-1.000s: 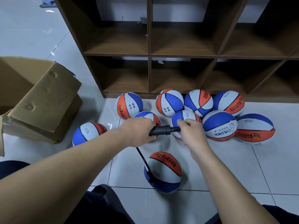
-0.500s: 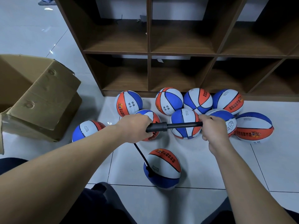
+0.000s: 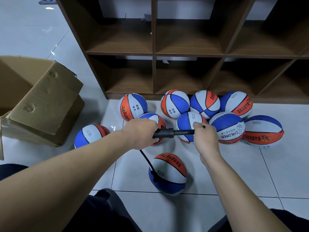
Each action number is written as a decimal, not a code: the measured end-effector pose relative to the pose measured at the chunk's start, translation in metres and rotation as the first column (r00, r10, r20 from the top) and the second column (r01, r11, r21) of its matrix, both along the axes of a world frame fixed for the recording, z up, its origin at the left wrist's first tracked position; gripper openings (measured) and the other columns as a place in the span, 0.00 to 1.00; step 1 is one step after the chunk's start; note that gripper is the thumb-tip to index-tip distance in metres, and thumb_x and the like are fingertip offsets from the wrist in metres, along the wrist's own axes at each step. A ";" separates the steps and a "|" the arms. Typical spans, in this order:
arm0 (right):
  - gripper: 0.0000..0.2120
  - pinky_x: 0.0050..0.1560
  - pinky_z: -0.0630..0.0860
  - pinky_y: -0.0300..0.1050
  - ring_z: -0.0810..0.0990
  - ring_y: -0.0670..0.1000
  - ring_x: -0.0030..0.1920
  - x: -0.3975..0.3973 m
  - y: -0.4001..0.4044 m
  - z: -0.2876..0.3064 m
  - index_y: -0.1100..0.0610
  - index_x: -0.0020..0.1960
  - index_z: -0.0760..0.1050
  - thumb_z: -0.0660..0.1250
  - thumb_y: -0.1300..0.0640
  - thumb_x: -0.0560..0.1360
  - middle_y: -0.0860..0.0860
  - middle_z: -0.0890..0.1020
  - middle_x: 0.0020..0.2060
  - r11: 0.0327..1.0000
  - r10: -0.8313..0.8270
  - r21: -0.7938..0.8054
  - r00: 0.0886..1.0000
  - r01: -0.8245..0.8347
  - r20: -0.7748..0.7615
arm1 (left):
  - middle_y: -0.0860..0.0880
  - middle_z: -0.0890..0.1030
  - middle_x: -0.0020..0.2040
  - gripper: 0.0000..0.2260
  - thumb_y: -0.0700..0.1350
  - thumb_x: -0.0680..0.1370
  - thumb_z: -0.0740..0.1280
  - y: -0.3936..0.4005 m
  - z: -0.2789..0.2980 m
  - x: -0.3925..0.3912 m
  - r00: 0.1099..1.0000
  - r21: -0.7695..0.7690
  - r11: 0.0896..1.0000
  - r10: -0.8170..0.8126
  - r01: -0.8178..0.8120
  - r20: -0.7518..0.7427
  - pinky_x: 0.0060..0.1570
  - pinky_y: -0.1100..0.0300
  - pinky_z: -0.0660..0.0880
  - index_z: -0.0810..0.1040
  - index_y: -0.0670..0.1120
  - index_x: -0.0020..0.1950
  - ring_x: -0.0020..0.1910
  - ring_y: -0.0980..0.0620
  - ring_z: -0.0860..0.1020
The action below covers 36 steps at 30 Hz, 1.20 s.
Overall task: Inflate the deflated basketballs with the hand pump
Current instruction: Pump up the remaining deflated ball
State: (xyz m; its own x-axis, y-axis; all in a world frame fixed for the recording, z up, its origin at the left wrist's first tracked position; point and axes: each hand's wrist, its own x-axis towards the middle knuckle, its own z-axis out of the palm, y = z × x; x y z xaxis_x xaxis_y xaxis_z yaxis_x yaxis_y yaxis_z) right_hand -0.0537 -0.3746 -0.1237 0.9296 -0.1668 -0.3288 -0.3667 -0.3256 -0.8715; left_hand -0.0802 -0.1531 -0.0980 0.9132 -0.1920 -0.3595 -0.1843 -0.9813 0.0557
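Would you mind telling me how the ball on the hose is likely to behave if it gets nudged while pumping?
The ball on the hose is round and sits free on smooth floor tile, so it would probably roll easily. The thin black hose curves slackly, so it likely restrains the ball little. Neither the left hand nor the right hand steadies it; both hold the pump.

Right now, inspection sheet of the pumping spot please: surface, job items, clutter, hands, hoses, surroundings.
Surface: tiled floor, glossy.
Job's things: hand pump held level, rod partly out; near basketball on the hose; nine more balls toward the shelf.
Clutter: open cardboard box, left.
Grips: left hand grips the pump barrel; right hand grips the handle end.
Cables: black hose from pump to near ball.
Surroundings: wooden cubby shelf, compartments bare.
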 end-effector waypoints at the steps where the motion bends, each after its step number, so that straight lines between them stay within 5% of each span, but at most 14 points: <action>1: 0.18 0.31 0.60 0.44 0.63 0.49 0.29 -0.001 0.004 0.000 0.54 0.35 0.59 0.61 0.58 0.81 0.46 0.63 0.26 1.000 0.011 -0.004 1.000 -0.011 -0.002 | 0.51 0.76 0.39 0.07 0.54 0.83 0.66 -0.001 0.001 0.000 1.000 -0.004 1.000 -0.004 0.004 0.000 0.33 0.58 0.68 0.72 0.54 0.48 0.35 0.53 0.73; 6: 0.19 0.37 0.62 0.51 0.63 0.54 0.33 -0.009 0.022 -0.002 0.53 0.34 0.60 0.61 0.54 0.82 0.46 0.65 0.26 0.996 0.079 -0.049 0.997 -0.078 0.019 | 0.52 0.75 0.39 0.07 0.55 0.83 0.66 -0.004 0.002 -0.001 1.000 -0.034 0.999 -0.010 0.010 0.014 0.34 0.57 0.67 0.73 0.54 0.49 0.36 0.53 0.73; 19: 0.21 0.37 0.67 0.49 0.71 0.53 0.36 -0.023 0.036 -0.004 0.59 0.39 0.68 0.60 0.48 0.86 0.51 0.72 0.32 0.985 0.159 -0.077 0.986 -0.155 0.049 | 0.52 0.75 0.35 0.13 0.57 0.83 0.66 -0.009 -0.002 -0.004 0.999 -0.059 0.998 -0.022 0.024 0.032 0.30 0.57 0.64 0.70 0.54 0.42 0.32 0.54 0.72; 28: 0.22 0.36 0.68 0.50 0.68 0.54 0.34 -0.009 0.026 -0.006 0.56 0.35 0.64 0.63 0.46 0.83 0.49 0.69 0.28 0.980 0.182 -0.085 0.982 -0.178 0.045 | 0.53 0.74 0.36 0.09 0.57 0.83 0.66 -0.010 0.000 -0.003 0.999 -0.094 0.995 -0.015 0.018 0.037 0.31 0.58 0.64 0.74 0.54 0.47 0.33 0.55 0.71; 36: 0.20 0.31 0.61 0.43 0.62 0.49 0.28 0.021 -0.039 0.005 0.52 0.31 0.62 0.66 0.57 0.79 0.45 0.65 0.24 0.987 -0.143 0.066 0.990 0.144 -0.021 | 0.51 0.74 0.37 0.09 0.54 0.81 0.67 0.006 -0.001 0.000 0.998 -0.049 0.998 0.051 -0.049 0.036 0.34 0.55 0.72 0.71 0.54 0.43 0.34 0.52 0.73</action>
